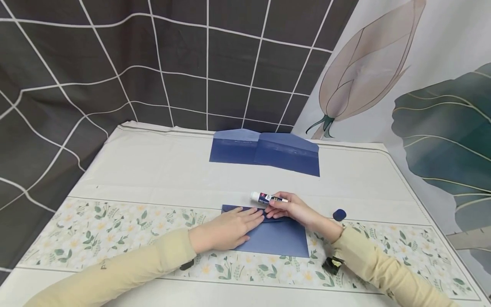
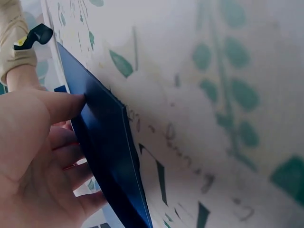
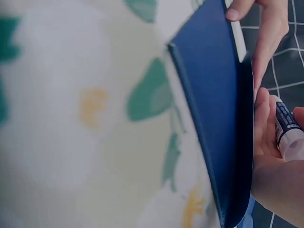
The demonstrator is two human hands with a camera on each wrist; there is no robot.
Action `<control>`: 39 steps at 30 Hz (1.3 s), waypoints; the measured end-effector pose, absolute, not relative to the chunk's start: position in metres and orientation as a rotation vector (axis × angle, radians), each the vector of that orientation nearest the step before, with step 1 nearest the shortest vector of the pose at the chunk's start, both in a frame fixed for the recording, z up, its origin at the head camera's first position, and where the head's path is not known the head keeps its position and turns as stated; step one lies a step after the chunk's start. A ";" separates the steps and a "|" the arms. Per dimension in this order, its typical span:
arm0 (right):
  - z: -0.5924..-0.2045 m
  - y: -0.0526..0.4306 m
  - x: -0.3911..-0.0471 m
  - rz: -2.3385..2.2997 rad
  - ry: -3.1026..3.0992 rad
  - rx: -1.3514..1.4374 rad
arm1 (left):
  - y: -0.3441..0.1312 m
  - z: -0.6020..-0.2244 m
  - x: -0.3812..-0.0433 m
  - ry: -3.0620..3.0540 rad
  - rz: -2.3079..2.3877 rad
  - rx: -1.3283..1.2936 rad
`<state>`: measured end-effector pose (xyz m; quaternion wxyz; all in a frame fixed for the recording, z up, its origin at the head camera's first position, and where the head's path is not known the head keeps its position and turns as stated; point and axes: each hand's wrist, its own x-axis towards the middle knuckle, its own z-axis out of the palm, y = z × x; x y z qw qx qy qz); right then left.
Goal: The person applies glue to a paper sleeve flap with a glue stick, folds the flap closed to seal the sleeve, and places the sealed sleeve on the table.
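A blue envelope (image 1: 278, 238) lies on the floral cloth, its folded flap along the far side. My left hand (image 1: 224, 229) rests across its left part with straight fingers on the flap; in the left wrist view the thumb (image 2: 69, 105) touches the blue paper (image 2: 111, 137). My right hand (image 1: 293, 211) holds a white and dark blue glue stick (image 1: 265, 198) between thumb and fingers, over the envelope's far edge, while its fingertips reach down to the flap. In the right wrist view, the flap (image 3: 247, 137) stands slightly raised at the near corner, and the glue stick (image 3: 286, 121) is uncapped.
Two more blue envelopes, one on the left (image 1: 233, 149) and one on the right (image 1: 287, 153), overlap at the table's far edge with flaps unfolded. A round dark blue cap (image 1: 339, 214) stands right of my right hand. A dark checked curtain (image 1: 176, 64) hangs behind the table.
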<state>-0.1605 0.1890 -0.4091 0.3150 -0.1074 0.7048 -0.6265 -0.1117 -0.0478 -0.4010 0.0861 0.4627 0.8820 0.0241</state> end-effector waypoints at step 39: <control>-0.423 0.184 -0.147 -1.644 1.997 -0.357 | -0.054 -0.403 -0.125 2.299 0.311 1.193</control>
